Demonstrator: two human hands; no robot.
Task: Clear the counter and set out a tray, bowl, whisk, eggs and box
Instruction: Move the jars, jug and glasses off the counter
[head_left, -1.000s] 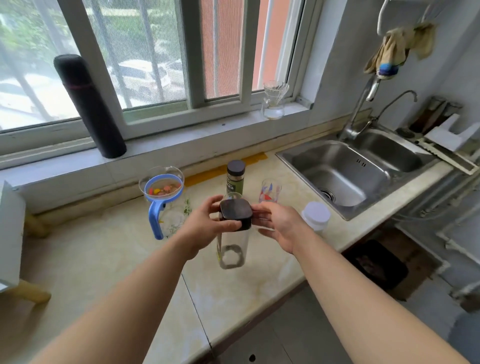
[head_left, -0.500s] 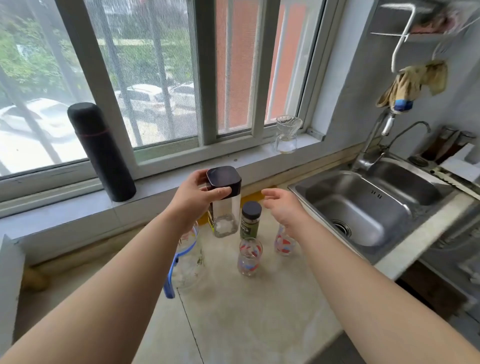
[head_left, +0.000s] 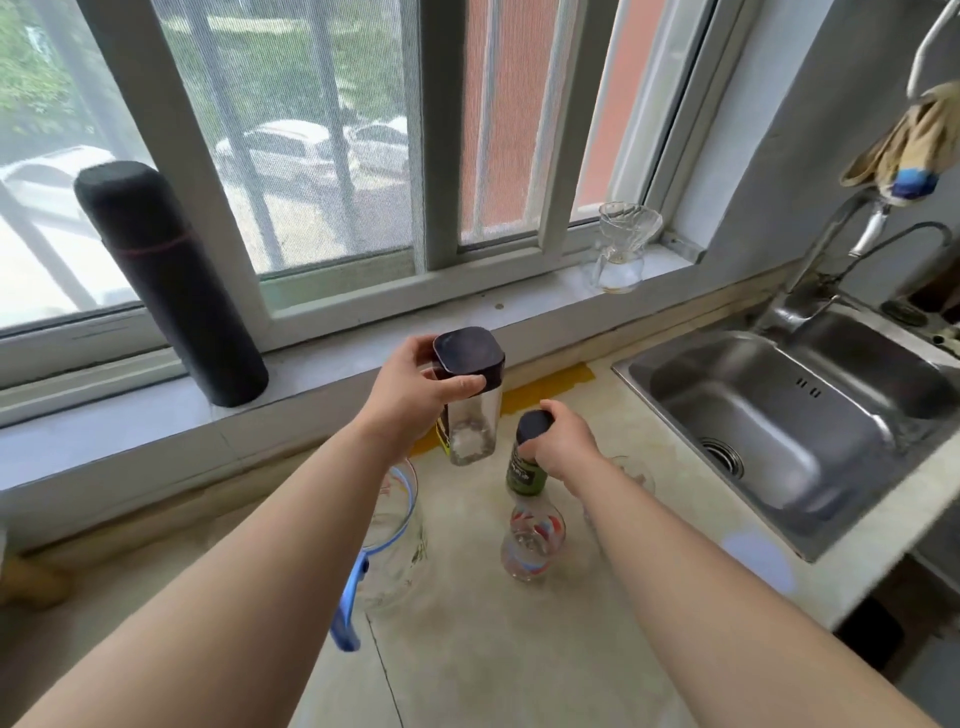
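Windowsill (head_left: 519, 306) lies straight ahead: my left hand (head_left: 415, 395) holds the upright jar (head_left: 470, 421) nearest it, and my right hand (head_left: 563, 441) grips the green bottle (head_left: 524, 475) standing on the counter (head_left: 519, 649) alongside.

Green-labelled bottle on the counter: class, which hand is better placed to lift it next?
Right. The right hand grips the top of the green-labelled bottle; the left hand is occupied, holding the square-lidded jar.
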